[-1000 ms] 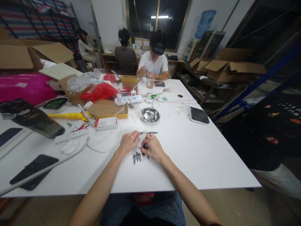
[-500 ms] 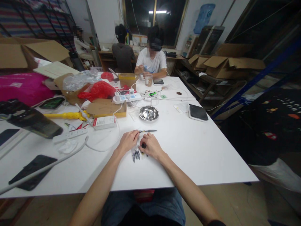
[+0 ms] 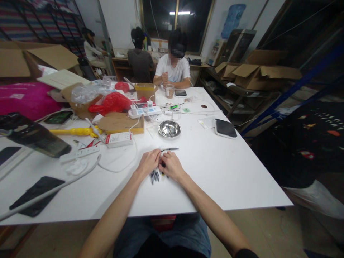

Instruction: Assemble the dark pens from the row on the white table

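Desk (image 3: 228, 175) with left hand (image 3: 148, 161) and right hand (image 3: 172, 165) close together beside pens (image 3: 154, 176)

The white desk fills the middle of the view, its near edge running past the wearer's lap. At the far edge sits a person (image 3: 173, 71) in a white top, both forearms on the surface. Toward the left edge lie a bright pink bag (image 3: 27, 98) and, nearer, a dark bottle (image 3: 37, 138) on its side. A black flat slab (image 3: 37, 195) rests close to the near edge, on the left, with a grey cable across it.

Both hands lean in from the near edge, fingers drawn in narrow and nearly meeting. Whether the left grips anything cannot be told; the right curls over a small dark piece (image 3: 162, 165), its grip hidden. Farther from the near edge stands a shiny metal bowl (image 3: 169, 129) with dark bits inside.

The pens lie in a small row just below the left fingers, dark ends toward the near edge. Past the fingertips, a single slim pen (image 3: 172, 148) lies roughly parallel to that edge, one end at the left hand.
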Demonstrator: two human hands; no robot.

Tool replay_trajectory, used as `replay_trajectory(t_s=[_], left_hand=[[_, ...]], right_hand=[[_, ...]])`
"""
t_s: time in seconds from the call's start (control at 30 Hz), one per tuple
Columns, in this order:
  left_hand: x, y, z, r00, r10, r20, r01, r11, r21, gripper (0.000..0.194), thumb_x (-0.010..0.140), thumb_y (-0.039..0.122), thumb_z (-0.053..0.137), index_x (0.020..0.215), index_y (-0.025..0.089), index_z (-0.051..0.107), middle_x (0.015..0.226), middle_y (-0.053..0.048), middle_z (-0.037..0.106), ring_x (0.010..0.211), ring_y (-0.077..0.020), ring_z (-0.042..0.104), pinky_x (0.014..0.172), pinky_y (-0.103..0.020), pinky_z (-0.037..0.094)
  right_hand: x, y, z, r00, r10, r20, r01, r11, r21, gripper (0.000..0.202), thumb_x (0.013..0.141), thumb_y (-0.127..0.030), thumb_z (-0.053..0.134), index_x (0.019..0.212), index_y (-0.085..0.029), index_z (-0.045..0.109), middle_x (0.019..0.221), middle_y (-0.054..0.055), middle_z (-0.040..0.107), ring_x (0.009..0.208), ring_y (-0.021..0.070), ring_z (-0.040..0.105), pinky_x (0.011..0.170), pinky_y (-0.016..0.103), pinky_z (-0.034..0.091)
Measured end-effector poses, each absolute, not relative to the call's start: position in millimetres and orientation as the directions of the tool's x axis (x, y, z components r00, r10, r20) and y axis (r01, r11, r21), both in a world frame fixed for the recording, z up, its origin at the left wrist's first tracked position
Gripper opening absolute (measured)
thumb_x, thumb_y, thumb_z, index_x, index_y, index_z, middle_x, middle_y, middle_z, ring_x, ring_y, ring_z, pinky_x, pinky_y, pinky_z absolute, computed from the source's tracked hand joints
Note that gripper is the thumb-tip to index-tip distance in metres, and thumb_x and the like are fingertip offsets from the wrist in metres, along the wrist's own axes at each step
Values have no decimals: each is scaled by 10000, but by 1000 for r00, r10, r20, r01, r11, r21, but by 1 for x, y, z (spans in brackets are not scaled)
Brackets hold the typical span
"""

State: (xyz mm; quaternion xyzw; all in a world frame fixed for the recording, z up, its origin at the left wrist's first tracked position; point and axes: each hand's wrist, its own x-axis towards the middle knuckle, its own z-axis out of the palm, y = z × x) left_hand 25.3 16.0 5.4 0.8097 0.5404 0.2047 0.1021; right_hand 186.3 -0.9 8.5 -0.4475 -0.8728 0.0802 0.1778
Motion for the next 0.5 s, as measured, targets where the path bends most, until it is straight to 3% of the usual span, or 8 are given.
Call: replay_trajectory(t_s=[0.23, 0.5], left_hand=[[29, 14, 4, 296, 920, 256, 842, -378, 384, 256, 1015, 259, 363, 968, 217, 611, 930, -42, 716, 847, -195, 670, 729, -285, 435], [24, 16, 8, 292, 917, 272, 835, -383, 394, 242, 1015, 265, 367, 984, 230, 605, 941, -27, 713, 865, -187, 667, 738, -280, 425]], right_hand=[[185, 0, 6, -521, 800, 296, 763, 593, -258, 90, 866, -216, 629, 792, -171, 653, 815, 70, 630, 878, 241, 489, 771, 347, 356], [190, 4, 11, -461, 816, 349, 722, 573, -387, 100, 852, -183, 657, 753, -177, 646, 764, 44, 611, 840, 222, 490, 773, 326, 387]])
